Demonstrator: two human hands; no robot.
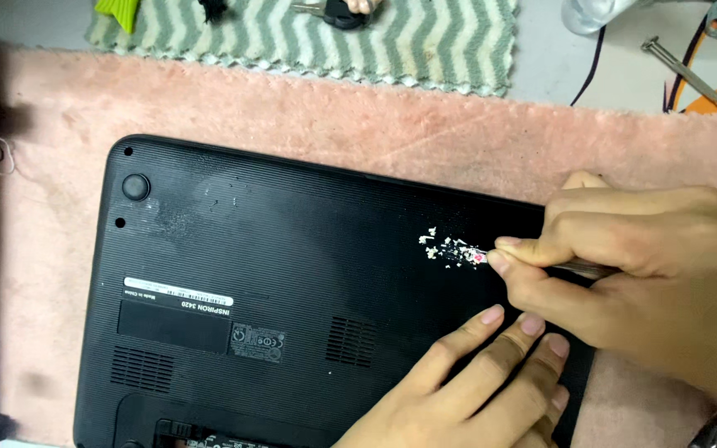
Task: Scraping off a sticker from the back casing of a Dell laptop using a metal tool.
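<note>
Head view looks straight down on a black ribbed-plastic laptop [292, 274] lying upside down, its base facing up, on a fuzzy pink cloth mat [309, 116] spread over the desk. The right hand [632, 265] comes in from the right edge with its fingers [533, 249] curled tight around a thin metal tool [578, 267], whose tip meets the laptop base at a small pink-and-white scrap [476, 256]. Just left of that tip lies a scatter of white crumbs of scraped material [446, 246], resting on the black shell. The left hand [475, 390] comes up from the lower edge and lies flat on the base below the right hand, its fingers [504, 332] straight and close together, pressing on the shell and holding nothing. Near the laptop's upper left corner sits a round black rubber foot [135, 186], with a small screw hole above and below it. Beyond the mat, at the top, lies a green-and-white zigzag woven towel [425, 41], and at the top right a slim metal screwdriver [686, 75] rests on the pale desk [558, 66].
</note>
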